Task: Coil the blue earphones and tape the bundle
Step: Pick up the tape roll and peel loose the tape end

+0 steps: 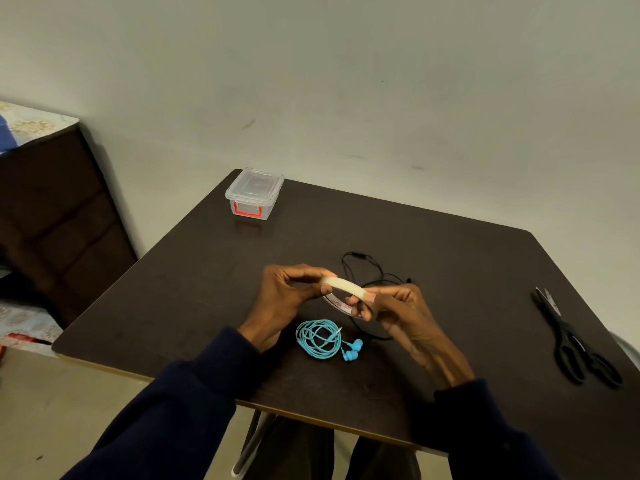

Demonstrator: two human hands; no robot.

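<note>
**Operator:** Fingers (306, 270) of the left hand (287, 299) curl round one side of the translucent whitish roll of adhesive tape (346, 285), and the right hand (398, 311) pinches the opposite side. Both hold the roll above the dark brown square table (450, 237). Which step is this?

**Technician:** By the layout, locating the free end of the tape. The coiled light-blue wired earphones (320, 339) lie untaped on the table just below the hands, near the front edge, with the buds right of the coil.

**Operator:** Procedure?

**Technician:** Turn the roll slowly with one hand. Drag a thumbnail of the other along the outer face until it catches the edge, then peel a short tab. Whether an end is already lifted cannot be told.

**Operator:** Cutting?

**Technician:** The black-handled metal scissors (575, 341) lie well apart, at the right. Draw enough strip to pass round the bundle with overlap, then cut.

Caution: the coil looks loose and may spring open, so pin it before wrapping. Avoid snagging the thin black wired earphones (367, 271) behind the hands.
</note>
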